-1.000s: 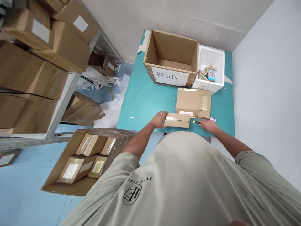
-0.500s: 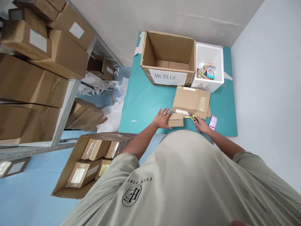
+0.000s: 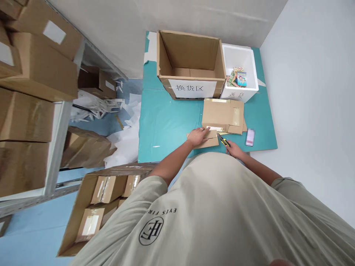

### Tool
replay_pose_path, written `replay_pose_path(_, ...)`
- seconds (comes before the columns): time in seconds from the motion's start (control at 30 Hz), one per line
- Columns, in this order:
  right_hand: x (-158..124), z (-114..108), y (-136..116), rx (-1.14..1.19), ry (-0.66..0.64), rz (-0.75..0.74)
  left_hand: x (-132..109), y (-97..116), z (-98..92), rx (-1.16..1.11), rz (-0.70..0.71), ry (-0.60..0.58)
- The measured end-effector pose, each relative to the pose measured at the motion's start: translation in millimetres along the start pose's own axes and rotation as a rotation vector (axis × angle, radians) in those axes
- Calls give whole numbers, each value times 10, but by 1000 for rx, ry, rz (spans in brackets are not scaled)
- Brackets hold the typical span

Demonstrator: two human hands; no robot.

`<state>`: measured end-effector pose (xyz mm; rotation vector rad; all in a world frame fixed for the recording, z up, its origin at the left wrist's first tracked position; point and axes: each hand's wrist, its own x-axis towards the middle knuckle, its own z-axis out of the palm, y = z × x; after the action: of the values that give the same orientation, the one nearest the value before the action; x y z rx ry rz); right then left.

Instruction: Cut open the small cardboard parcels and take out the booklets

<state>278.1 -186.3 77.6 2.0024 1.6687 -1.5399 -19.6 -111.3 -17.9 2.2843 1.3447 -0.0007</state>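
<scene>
Near first: left hand (image 3: pixel 197 137) lies open, fingers extended, pressing down on a small opened cardboard parcel (image 3: pixel 210 142). Right hand (image 3: pixel 234 149) has its fingers closed around a yellow-and-black utility knife (image 3: pixel 224 140), tip pointing up and left towards the parcel's right end. Step in hand looks like cutting cardboard open. Judgement: the next move calls for the left hand to keep pinning the parcel while the blade stays clear of those fingers. Parcel sits at the near edge of a teal work board (image 3: pixel 166 125), long axis running left-right, tilted slightly, touching a larger taped cardboard piece (image 3: pixel 222 115) just beyond it. A small pink-and-white card (image 3: pixel 250 137) lies right of the knife. Farther on: a white foam box (image 3: pixel 240 55) holding colourful small packs (image 3: pixel 238 78), beside an open cardboard carton (image 3: pixel 191 55) labelled 换货区.
</scene>
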Motion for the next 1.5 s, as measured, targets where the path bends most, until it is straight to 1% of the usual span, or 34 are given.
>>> replay_pose_path(0.1, -69, 40, -77, 26, 23, 53, 47, 74, -48, 57, 66, -41)
replay_pose_path(0.23, -160, 65, -169, -54, 58, 74, 52, 135, -56, 72, 83, -61)
replay_pose_path(0.37, -286, 98, -163, -153, 85, 85, 49, 158, 5, 60, 110, -49)
replay_pose_path(0.5, -397, 131, -126, -146, 97, 100, 64, 149, 78, 57, 138, -37)
replay_pose_path(0.73, -392, 115, -222, -104, 54, 130, 49, 121, 170, 25, 131, 6)
replay_pose_path(0.83, -421, 117, -196, -131, 41, 114, 33, 153, 172, 46, 82, -14)
replay_pose_path(1.0, -431, 127, -61, -191, 30, 72, 46, 237, 113, 97, -20, -75)
replay_pose_path(1.2, -238, 95, 27, -221, 40, 8, 43, 289, 42, 193, -60, -117)
replay_pose_path(1.3, -157, 48, 62, -242, 6, -43, 25, 278, 12, 209, -99, -118)
replay_pose_path(1.4, -148, -25, 140, -226, -16, -76, -2, 223, -34, 205, -212, -85)
replay_pose_path(1.5, -187, -105, 273, -85, 41, -47, -48, 146, -90, 190, -350, -66)
